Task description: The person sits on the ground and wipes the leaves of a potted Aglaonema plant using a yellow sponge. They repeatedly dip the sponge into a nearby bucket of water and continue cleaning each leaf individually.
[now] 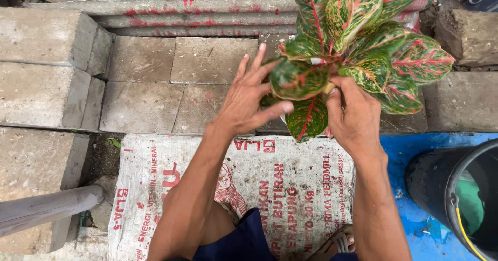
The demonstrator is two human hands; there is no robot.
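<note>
A: Where do we stand on the hands?

B: We have both on the potted plant with broad green leaves veined and speckled red-pink [358,48]. Left hand [249,97] is spread wide, fingers fanned, thumb [275,110] pressed up under a lower leaf, palm against the foliage. Not a closed grip; it cups the leaves from the side.

A: Right?

B: Right hand [355,118] sits just beside the left, fingers curled in toward the stem base under the leaf cluster. We can't tell if it pinches the stem or only touches it; leaves hide the fingertips.

A: Plant position?

B: Between the two hands and just beyond them, crown spreading up and away past the right hand's fingertips. We can't see the pot.

A: Around it?

B: Beyond the left hand, grey concrete paving blocks [140,105] with red paint smears. Below both wrists, a white woven plastic sack with red print [290,188], laid flat. Out past the right forearm, a black plastic bucket with a yellow handle [456,198] on a blue painted floor [410,157]. Well off the left elbow, a grey pipe [46,209].
</note>
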